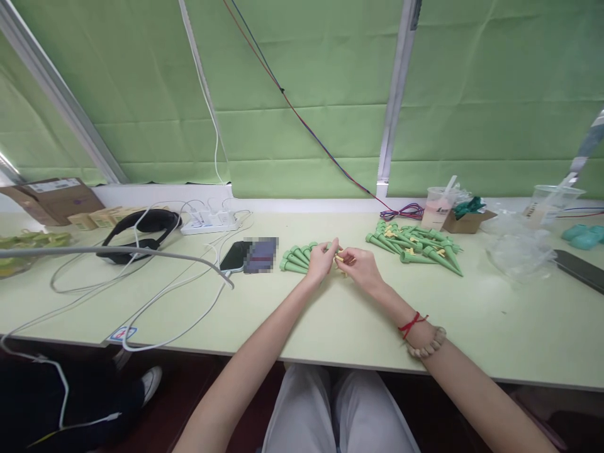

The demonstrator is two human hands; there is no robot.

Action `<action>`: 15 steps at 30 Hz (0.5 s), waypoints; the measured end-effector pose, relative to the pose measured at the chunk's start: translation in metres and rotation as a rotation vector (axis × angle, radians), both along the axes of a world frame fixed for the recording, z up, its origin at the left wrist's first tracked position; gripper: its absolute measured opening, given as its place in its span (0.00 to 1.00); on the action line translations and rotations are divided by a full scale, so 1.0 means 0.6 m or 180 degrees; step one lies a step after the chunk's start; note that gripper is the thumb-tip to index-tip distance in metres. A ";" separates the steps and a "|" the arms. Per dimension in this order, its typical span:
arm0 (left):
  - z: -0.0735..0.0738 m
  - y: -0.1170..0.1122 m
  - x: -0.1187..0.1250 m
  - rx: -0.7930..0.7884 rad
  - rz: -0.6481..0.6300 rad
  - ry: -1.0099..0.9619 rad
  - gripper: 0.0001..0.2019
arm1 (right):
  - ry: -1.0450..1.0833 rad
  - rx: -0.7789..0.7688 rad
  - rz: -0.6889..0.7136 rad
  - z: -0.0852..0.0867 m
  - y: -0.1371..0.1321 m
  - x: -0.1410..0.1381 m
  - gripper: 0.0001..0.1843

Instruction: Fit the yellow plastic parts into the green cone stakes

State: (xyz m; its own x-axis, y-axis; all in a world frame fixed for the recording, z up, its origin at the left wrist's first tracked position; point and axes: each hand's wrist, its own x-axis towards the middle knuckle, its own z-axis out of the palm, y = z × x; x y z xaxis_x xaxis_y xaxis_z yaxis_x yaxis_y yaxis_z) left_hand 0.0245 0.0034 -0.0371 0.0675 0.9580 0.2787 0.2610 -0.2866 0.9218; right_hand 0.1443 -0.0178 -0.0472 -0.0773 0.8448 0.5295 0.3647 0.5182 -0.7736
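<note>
My left hand [322,259] and my right hand [359,266] meet over the pale green table [302,314], fingers pinched together on a small yellow piece [339,256] between them. Just behind my left hand lies a short row of green cone-shaped spikes [296,258]. A larger heap of green spikes with yellow bits [415,245] lies to the right of my right hand. My right wrist wears a red string and a bead bracelet.
A phone [233,256] and a blurred card lie left of the spikes. White cables, a power strip [207,221] and black headphones [136,229] fill the left side. A drink cup [438,206], a small box, plastic bags and another phone [579,269] sit on the right.
</note>
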 end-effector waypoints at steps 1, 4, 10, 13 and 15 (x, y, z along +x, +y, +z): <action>0.000 0.001 -0.001 -0.0005 -0.0034 -0.0052 0.23 | 0.0077 -0.0044 -0.0003 0.002 -0.001 0.000 0.01; 0.002 0.004 -0.003 -0.0066 -0.0091 -0.0240 0.25 | 0.0723 -0.1019 0.0310 0.013 -0.003 0.003 0.06; 0.022 -0.003 -0.011 -0.0317 -0.0435 -0.0451 0.23 | 0.1689 -0.2837 0.1233 0.031 -0.008 0.016 0.11; 0.034 -0.008 -0.017 -0.0480 -0.0785 -0.0292 0.22 | 0.1983 -0.3300 0.1866 0.030 -0.009 0.020 0.10; 0.038 -0.009 -0.021 -0.0617 -0.1084 -0.0211 0.21 | 0.2157 -0.3457 0.2223 0.027 -0.011 0.021 0.09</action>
State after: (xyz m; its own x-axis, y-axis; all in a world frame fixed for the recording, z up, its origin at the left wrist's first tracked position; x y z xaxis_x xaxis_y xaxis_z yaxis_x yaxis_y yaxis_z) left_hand 0.0121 -0.0018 -0.0146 0.3783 0.9192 0.1095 0.1191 -0.1656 0.9790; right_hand 0.1569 -0.0243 -0.0312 -0.6314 0.7402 -0.2310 -0.2974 -0.5063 -0.8094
